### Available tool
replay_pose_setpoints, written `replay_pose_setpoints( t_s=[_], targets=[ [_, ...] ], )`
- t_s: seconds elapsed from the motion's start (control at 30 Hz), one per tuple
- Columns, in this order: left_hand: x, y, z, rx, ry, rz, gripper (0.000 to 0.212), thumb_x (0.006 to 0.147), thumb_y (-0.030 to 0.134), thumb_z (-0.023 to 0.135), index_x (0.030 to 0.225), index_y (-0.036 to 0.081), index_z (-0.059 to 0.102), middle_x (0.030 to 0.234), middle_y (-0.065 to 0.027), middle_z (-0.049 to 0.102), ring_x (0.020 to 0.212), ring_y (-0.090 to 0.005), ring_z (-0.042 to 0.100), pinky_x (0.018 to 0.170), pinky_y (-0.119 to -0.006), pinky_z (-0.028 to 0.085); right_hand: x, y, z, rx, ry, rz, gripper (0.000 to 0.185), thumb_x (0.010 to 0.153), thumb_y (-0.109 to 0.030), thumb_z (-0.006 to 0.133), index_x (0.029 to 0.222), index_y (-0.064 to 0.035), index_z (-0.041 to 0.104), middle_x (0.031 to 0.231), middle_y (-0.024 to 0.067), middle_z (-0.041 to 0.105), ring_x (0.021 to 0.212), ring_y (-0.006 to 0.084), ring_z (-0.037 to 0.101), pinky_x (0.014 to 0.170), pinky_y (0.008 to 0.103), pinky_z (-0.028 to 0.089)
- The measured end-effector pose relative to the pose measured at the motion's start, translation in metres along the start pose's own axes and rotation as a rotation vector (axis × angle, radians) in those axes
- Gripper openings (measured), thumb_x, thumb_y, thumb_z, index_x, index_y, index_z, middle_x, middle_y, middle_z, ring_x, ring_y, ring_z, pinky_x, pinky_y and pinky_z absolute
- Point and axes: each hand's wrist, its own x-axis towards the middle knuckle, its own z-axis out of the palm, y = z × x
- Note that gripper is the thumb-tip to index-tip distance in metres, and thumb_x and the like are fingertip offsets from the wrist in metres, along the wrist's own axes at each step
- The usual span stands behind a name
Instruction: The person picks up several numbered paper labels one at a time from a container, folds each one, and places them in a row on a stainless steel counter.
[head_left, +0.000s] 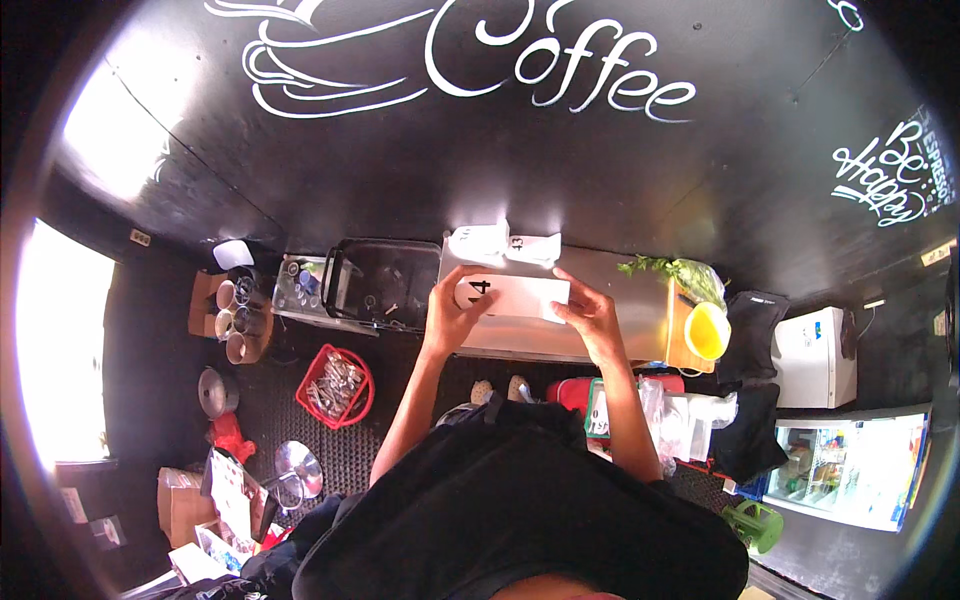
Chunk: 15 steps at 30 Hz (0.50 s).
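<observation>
A white table-number sign (525, 296) with large black print is held above the steel counter (630, 322). My left hand (452, 311) grips its left end, the thumb lying over the face by the print. At the other end my right hand (594, 311) pinches the edge, thumb on top. Just beyond the hands stand more white numbered signs, a group on the left (478, 241) and one on the right (534, 248), close to the black wall. What lies under the held sign is hidden.
Left of the counter are a sink basin (390, 277) and a tray of small items (289, 300). A red basket of cutlery (337, 386) is on the floor mat. At right, a yellow bowl (706, 331) and leafy greens (694, 277) rest around a cutting board (677, 349).
</observation>
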Motion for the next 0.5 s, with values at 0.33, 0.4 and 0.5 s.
replay_pose_setpoints(
  t_s=[0.33, 0.4, 0.5],
  targets=[
    [-0.008, 0.014, 0.014, 0.151, 0.128, -0.024, 0.017, 0.092, 0.013, 0.065, 0.101, 0.0, 0.071, 0.082, -0.003, 0.07, 0.073, -0.0054, 0.059, 0.064, -0.023, 0.049, 0.005, 0.003, 0.009, -0.728, 0.261, -0.215, 0.027, 0.084, -0.02, 0.073, 0.076, 0.0018, 0.06, 0.061, 0.0076, 0.059, 0.061, 0.0095, 0.058, 0.055, 0.0288, 0.046],
    [-0.007, 0.009, 0.018, 0.171, 0.157, 0.102, 0.019, 0.094, 0.015, 0.063, 0.102, 0.0, 0.071, 0.083, -0.0028, 0.07, 0.076, -0.0072, 0.06, 0.069, -0.025, 0.049, 0.006, 0.003, 0.01, -0.773, 0.336, -0.236, 0.034, 0.088, -0.025, 0.069, 0.073, 0.0033, 0.059, 0.057, 0.009, 0.056, 0.057, 0.0096, 0.054, 0.054, 0.0302, 0.043],
    [-0.007, 0.014, 0.019, 0.181, 0.154, 0.05, 0.022, 0.096, 0.018, 0.061, 0.101, -0.001, 0.07, 0.083, -0.0039, 0.07, 0.078, -0.0089, 0.06, 0.073, -0.027, 0.049, 0.006, -0.002, 0.013, -0.726, 0.402, -0.191, 0.039, 0.096, -0.03, 0.06, 0.075, 0.003, 0.059, 0.057, 0.0083, 0.05, 0.055, 0.0106, 0.044, 0.053, 0.0334, 0.039]
  ],
)
